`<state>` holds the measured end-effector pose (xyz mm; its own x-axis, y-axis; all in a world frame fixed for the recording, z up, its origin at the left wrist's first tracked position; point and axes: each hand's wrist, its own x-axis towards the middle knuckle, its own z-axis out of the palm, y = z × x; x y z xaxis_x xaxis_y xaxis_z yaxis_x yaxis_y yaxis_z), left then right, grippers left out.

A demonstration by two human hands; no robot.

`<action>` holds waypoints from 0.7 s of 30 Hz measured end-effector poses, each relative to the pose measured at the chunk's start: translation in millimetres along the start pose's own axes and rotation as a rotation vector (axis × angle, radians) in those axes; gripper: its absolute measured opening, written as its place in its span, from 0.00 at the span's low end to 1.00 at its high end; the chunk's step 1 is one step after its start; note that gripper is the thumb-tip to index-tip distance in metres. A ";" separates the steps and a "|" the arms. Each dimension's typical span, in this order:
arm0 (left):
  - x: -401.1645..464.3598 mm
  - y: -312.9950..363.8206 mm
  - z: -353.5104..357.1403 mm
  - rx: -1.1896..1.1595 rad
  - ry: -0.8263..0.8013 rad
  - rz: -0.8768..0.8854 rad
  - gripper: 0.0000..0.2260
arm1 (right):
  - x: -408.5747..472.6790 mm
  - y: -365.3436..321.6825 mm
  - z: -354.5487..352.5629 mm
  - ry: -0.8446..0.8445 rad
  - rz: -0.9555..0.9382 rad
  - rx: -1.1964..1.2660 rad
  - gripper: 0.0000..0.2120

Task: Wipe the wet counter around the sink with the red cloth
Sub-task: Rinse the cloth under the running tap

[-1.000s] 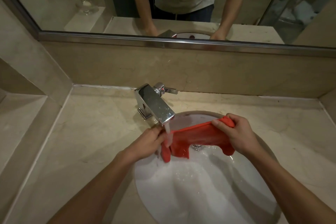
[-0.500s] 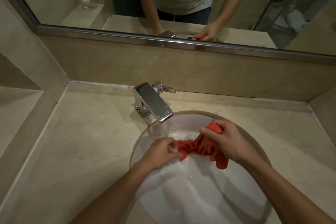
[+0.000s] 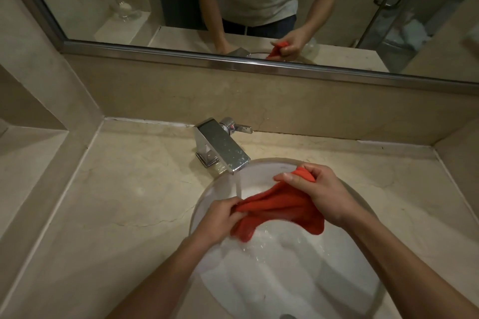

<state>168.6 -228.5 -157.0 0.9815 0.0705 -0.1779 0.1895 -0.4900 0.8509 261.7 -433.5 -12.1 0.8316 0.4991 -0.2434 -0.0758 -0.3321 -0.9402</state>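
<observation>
Red cloth (image 3: 280, 211) stretched out again from bunched | pinched at each end by left hand (image 3: 220, 217) and right hand (image 3: 315, 193), under tap stream over sink (image 3: 337, 280) | rinsing judged ongoing; counter (image 3: 129, 202) not yet wiped

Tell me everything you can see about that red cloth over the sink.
The red cloth looks like soft, plain fabric, bunched and stretched between both hands above the white sink. The left hand grips its lower end, the right hand grips its upper end. Loose corners hang down. Water from the chrome faucet runs beside its left end. It lies nowhere on the counter.
</observation>
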 end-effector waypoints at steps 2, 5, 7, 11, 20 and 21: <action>-2.6 -2.5 -12.0 0.049 -0.038 0.060 0.09 | 3.0 8.6 -2.6 0.085 -0.001 0.010 0.23; -6.6 0.1 -21.2 0.112 -0.031 0.080 0.09 | 6.8 23.8 -7.8 0.198 -0.043 -0.095 0.24; -7.0 -0.4 -25.6 0.102 0.003 0.032 0.13 | 7.5 32.0 -10.5 0.223 -0.077 -0.211 0.24; -5.5 7.1 -36.2 0.001 -0.002 -0.056 0.20 | 5.3 43.4 -14.2 0.235 -0.141 -0.318 0.25; 12.6 23.8 -40.3 -0.079 0.091 -0.022 0.08 | 1.6 57.6 -17.5 0.260 -0.119 -0.333 0.26; 16.2 23.5 -41.7 -0.040 0.101 -0.003 0.08 | 1.6 58.8 -19.4 0.270 -0.113 -0.336 0.26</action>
<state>190.0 -202.7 -119.3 0.9782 0.1606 -0.1313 0.1914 -0.4549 0.8697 269.2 -467.7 -63.2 0.9417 0.3350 -0.0304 0.1697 -0.5515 -0.8168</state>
